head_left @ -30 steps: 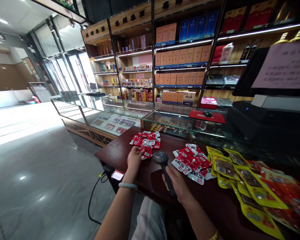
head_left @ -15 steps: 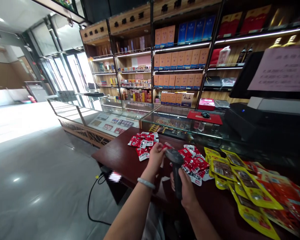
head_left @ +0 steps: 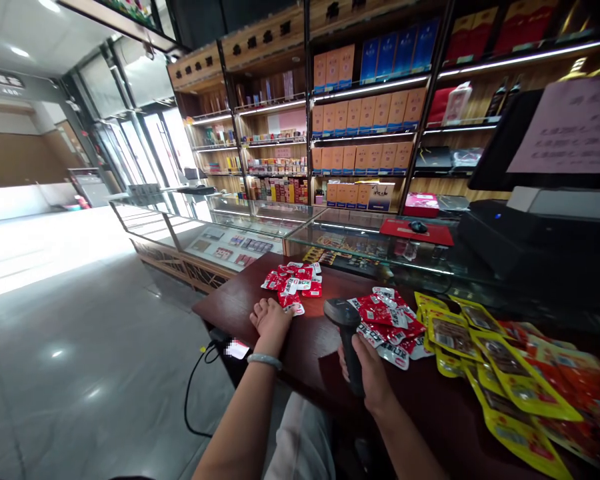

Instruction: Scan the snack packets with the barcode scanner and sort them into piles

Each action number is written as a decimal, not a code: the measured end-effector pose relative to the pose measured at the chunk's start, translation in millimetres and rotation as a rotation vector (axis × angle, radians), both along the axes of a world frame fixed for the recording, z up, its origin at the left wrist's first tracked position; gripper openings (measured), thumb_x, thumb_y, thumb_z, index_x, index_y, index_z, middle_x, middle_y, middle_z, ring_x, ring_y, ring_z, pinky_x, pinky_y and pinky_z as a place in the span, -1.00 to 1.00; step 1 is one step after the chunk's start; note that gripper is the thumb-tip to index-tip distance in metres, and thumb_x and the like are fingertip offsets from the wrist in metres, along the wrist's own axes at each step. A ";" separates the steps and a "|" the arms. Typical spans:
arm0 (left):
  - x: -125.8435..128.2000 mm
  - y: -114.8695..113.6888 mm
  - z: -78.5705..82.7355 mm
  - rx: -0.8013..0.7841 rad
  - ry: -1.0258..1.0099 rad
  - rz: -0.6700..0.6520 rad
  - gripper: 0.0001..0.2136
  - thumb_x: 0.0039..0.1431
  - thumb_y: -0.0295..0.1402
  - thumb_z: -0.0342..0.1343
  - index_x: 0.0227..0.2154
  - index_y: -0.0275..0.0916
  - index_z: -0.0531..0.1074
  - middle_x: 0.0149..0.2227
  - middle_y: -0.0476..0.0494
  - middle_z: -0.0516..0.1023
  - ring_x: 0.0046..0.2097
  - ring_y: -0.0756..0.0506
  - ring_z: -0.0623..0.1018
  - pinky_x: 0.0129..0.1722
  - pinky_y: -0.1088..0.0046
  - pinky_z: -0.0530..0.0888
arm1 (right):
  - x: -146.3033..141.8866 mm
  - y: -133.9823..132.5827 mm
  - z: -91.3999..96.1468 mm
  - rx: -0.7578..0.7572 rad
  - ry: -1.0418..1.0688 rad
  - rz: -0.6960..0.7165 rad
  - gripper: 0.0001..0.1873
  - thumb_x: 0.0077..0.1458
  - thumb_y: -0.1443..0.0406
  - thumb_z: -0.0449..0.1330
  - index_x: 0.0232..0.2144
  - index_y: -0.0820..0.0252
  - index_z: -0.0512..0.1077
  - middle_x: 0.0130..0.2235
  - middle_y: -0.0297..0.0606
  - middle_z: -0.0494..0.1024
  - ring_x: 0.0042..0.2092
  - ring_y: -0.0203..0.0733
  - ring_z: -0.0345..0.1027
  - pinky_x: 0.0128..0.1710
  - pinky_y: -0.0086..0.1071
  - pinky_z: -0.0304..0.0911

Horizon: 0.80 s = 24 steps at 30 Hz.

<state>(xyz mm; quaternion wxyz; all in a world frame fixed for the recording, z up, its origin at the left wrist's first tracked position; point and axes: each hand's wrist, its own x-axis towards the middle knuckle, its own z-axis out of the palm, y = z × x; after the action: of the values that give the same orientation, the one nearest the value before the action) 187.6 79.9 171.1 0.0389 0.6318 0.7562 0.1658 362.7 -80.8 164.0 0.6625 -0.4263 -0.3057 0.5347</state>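
Note:
My right hand [head_left: 367, 373] is wrapped round the handle of a dark grey handheld barcode scanner [head_left: 347, 330], whose head points to the left. A red glow falls on the table past the scanner's head. My left hand [head_left: 271, 321], with a pale bangle at the wrist, is low over the dark table, its fingers spread and no packet visible in them. Just beyond it lies a small pile of red and white snack packets [head_left: 300, 283]. Another heap of red and white packets [head_left: 387, 320] lies to the right of the scanner.
Yellow snack packets [head_left: 453, 333] and orange packets [head_left: 575, 373] cover the right of the dark wooden table [head_left: 230, 303]. Behind stands a glass display counter [head_left: 340, 230] with a mouse [head_left: 418, 227] on a red mat. A monitor [head_left: 500, 147] is at right. A black cable [head_left: 187, 393] hangs at left.
My left hand has moved left and down from beside the scanner's head to near the left pile. The scanner stays in my right hand, its head now slightly farther left. The view has shifted slightly.

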 end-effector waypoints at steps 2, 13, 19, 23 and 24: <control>-0.2 5.1 3.8 -0.075 0.000 -0.044 -0.43 0.07 0.06 0.05 -0.02 -0.32 0.39 0.17 -0.47 0.33 0.22 -0.39 0.25 0.14 0.05 0.19 | 0.5 0.3 -2.2 0.003 -0.014 -0.003 -0.50 -0.01 -0.16 0.24 -0.48 0.12 0.27 -0.61 -0.44 0.30 -0.63 -0.37 0.09 -0.68 -0.48 0.03; -0.6 -18.4 9.4 -0.189 -0.206 -0.399 -0.63 0.01 -0.18 0.24 -0.14 -0.17 0.37 -0.07 -0.20 0.58 -0.07 -0.21 0.55 -0.21 0.41 0.35 | 2.2 -0.3 -3.1 -0.034 0.031 0.046 -0.49 -0.01 -0.15 0.25 -0.47 0.16 0.32 -0.60 -0.42 0.35 -0.65 -0.42 0.11 -0.69 -0.54 0.01; 23.6 -25.9 3.1 -0.191 -0.303 -0.485 -0.66 -0.04 -0.21 0.29 -0.22 -0.16 0.36 -0.25 -0.06 0.59 -0.18 -0.15 0.56 -0.30 0.46 0.31 | 2.8 0.7 -3.3 -0.036 0.081 0.031 -0.51 0.00 -0.14 0.26 -0.37 0.16 0.38 -0.59 -0.45 0.36 -0.66 -0.44 0.10 -0.71 -0.56 0.00; 24.1 -22.7 3.6 -0.189 -0.295 -0.495 -0.66 -0.06 -0.19 0.30 -0.24 -0.16 0.36 -0.27 -0.05 0.58 -0.20 -0.15 0.55 -0.31 0.46 0.29 | 3.4 0.5 0.6 -0.058 0.115 0.026 -0.47 -0.04 -0.15 0.28 -0.29 0.15 0.39 -0.60 -0.47 0.34 -0.66 -0.45 0.09 -0.71 -0.58 -0.02; 22.7 -22.7 3.8 -0.191 -0.293 -0.498 -0.67 -0.05 -0.20 0.29 -0.24 -0.16 0.36 -0.26 -0.06 0.59 -0.20 -0.15 0.56 -0.31 0.46 0.29 | 3.6 0.6 1.2 -0.058 0.116 0.018 -0.46 -0.06 -0.16 0.28 -0.28 0.15 0.39 -0.60 -0.47 0.34 -0.66 -0.45 0.09 -0.71 -0.59 -0.03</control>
<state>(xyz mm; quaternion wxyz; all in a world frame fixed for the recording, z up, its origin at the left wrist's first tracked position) 210.3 57.2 174.9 0.2466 0.7606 0.5764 0.1686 366.2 -80.2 165.2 0.6616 -0.4111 -0.2549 0.5729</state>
